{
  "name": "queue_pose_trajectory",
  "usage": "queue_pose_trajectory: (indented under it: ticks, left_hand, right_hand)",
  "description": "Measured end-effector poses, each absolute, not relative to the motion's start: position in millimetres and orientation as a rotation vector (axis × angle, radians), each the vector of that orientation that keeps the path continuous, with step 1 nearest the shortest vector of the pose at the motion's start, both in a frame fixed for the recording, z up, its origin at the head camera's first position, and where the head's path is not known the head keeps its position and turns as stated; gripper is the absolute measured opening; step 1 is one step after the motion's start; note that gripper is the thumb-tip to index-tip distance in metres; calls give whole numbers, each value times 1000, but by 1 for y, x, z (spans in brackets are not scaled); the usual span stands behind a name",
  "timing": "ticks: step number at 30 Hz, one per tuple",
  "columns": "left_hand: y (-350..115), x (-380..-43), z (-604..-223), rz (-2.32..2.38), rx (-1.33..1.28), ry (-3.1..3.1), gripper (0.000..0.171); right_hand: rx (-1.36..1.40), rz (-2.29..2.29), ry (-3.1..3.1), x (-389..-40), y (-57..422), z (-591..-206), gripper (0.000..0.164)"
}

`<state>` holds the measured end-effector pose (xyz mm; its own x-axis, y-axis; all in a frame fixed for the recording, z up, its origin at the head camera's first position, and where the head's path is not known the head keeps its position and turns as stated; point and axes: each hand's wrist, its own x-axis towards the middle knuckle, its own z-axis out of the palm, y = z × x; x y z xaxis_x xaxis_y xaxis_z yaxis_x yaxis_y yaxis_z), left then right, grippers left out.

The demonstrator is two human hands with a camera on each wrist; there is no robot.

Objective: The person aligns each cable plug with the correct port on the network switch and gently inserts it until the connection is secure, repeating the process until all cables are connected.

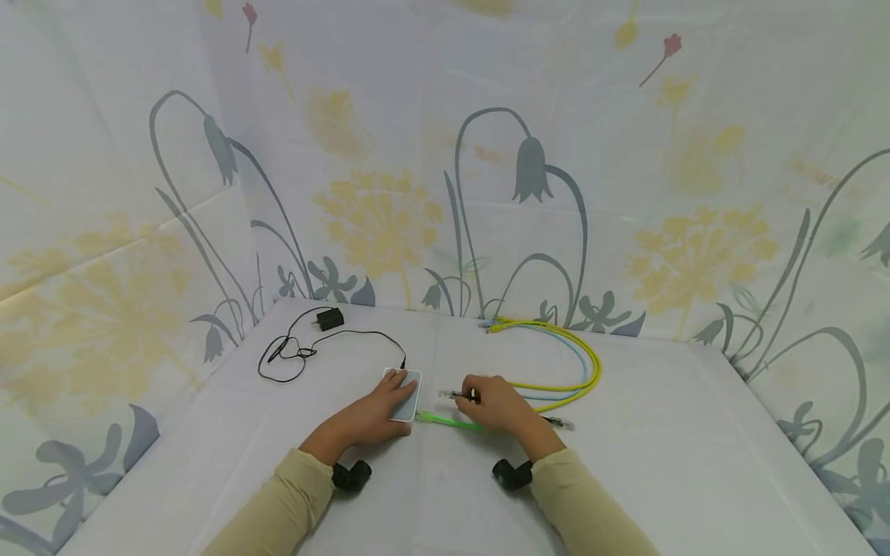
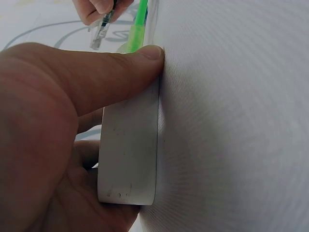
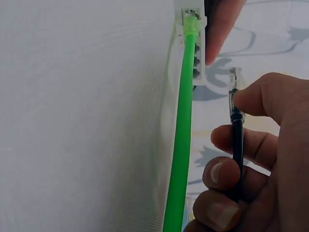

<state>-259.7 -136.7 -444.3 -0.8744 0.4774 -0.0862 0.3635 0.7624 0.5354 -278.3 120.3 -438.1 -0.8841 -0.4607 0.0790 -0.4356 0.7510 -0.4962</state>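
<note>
A small white network switch with a grey top lies on the white table. My left hand grips it from the left, fingers over its top and thumb along its near side. A green Ethernet cable is plugged into the end port of its right-hand side; several other ports show open slots. My right hand pinches a black Ethernet cable just behind its clear plug, which points toward the switch with a gap between. Curled fingers hold the black cord lower down.
Looped yellow cables and a light blue cable lie behind my right hand. At the back left, a black power adapter has a tangled thin cord running to the switch's far side. A flower-patterned sheet hangs behind the table.
</note>
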Motion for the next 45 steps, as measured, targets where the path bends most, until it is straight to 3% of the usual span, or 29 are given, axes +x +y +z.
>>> queue_pose_trajectory:
  ticks: [16, 37, 45]
  left_hand:
    - [-136, -256, -438, 766, 652, 2733, 74]
    - [-138, -259, -440, 754, 675, 2740, 74]
    - [-137, -260, -442, 755, 673, 2737, 74]
  right_hand:
    - [-914, -748, 2873, -279, 113, -447, 14]
    - [-856, -720, 2850, -278, 108, -447, 21]
    - [-909, -720, 2864, -282, 112, -449, 17]
